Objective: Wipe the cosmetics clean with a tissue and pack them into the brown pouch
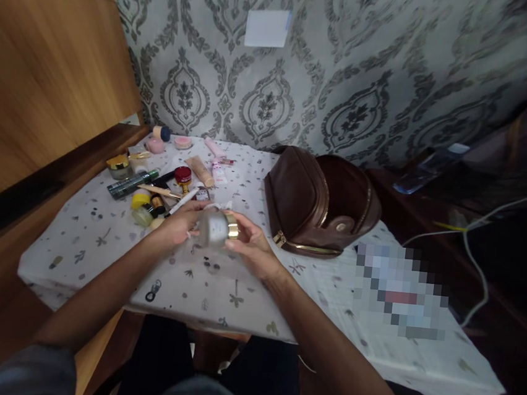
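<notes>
A small frosted jar [212, 228] with a gold lid [231, 226] lies on its side in the air between both hands, above the table's patterned white cloth [102, 231]. My left hand [177, 224] grips the jar's body. Fingers of my right hand [252, 244] wrap the gold lid end. Just right of the hands stands a brown leather pouch [321, 200] with a gold zip, its zip partly open.
Several cosmetics lie at the table's far left: a red-capped jar [183, 176], a dark green tube [129, 185], a gold-lidded jar [119, 165], a beige tube [199, 170], pink pots [155, 145]. A wooden panel [42, 71] stands left. White cables [476, 255] hang right.
</notes>
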Action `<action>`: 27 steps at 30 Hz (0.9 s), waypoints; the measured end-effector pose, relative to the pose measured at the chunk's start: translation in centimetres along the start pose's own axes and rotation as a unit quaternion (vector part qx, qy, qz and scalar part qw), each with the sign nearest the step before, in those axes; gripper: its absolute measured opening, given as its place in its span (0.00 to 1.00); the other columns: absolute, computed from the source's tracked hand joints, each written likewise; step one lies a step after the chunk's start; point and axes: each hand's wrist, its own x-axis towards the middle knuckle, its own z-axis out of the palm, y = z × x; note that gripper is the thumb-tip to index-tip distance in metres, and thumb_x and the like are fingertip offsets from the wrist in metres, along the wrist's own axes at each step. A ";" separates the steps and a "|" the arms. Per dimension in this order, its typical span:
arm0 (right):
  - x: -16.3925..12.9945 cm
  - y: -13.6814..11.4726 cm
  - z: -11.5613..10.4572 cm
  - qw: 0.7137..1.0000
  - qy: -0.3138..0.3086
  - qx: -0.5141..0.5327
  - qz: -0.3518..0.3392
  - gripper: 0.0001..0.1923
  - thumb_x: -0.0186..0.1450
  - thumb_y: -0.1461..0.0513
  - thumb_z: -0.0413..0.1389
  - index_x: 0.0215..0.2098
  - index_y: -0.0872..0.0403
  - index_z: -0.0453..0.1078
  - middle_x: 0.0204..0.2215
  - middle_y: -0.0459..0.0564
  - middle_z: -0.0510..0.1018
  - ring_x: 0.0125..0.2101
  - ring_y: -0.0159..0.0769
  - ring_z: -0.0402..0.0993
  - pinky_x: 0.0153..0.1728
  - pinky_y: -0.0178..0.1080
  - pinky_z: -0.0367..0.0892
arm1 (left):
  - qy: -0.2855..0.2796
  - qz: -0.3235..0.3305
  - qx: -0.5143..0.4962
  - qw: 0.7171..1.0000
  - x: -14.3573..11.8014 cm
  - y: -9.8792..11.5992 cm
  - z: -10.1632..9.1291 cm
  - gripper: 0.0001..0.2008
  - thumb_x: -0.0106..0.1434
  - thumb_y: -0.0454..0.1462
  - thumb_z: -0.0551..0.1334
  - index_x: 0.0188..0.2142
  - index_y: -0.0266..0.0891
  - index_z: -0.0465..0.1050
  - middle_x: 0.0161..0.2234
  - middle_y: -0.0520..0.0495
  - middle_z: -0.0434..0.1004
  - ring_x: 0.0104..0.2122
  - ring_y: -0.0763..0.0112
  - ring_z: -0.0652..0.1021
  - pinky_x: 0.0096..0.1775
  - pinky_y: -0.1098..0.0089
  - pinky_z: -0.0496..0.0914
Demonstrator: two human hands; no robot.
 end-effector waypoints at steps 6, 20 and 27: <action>0.8 -0.2 -0.5 0.989 0.122 -0.023 -0.080 0.28 0.47 0.55 0.71 0.46 0.46 0.72 0.41 0.45 0.77 0.36 0.34 0.73 0.34 0.36 0.72 | -0.043 -0.074 0.008 0.996 -0.9 -0.2 1.3 0.20 0.47 0.47 0.72 0.36 0.38 0.77 0.25 0.49 0.74 0.21 0.74 0.72 0.19 0.77 0.51; -2.8 -14.0 -7.5 0.843 0.338 -0.256 -0.333 0.28 0.59 0.51 0.64 0.53 0.52 0.65 0.44 0.52 0.76 0.41 0.38 0.75 0.43 0.42 0.72 | -0.188 0.218 0.459 0.840 1.6 9.4 11.0 0.25 0.66 0.37 0.53 0.62 0.44 0.64 0.49 0.46 0.77 0.40 0.64 0.78 0.36 0.71 0.71; 0.9 -18.8 -12.4 0.721 0.291 -0.611 -0.148 0.16 0.58 0.58 0.64 0.42 0.57 0.72 0.37 0.51 0.79 0.41 0.39 0.75 0.43 0.38 0.69 | -0.133 0.279 0.729 0.611 3.7 10.3 15.6 0.32 0.64 0.31 0.52 0.68 0.47 0.55 0.51 0.42 0.75 0.45 0.56 0.78 0.42 0.63 0.71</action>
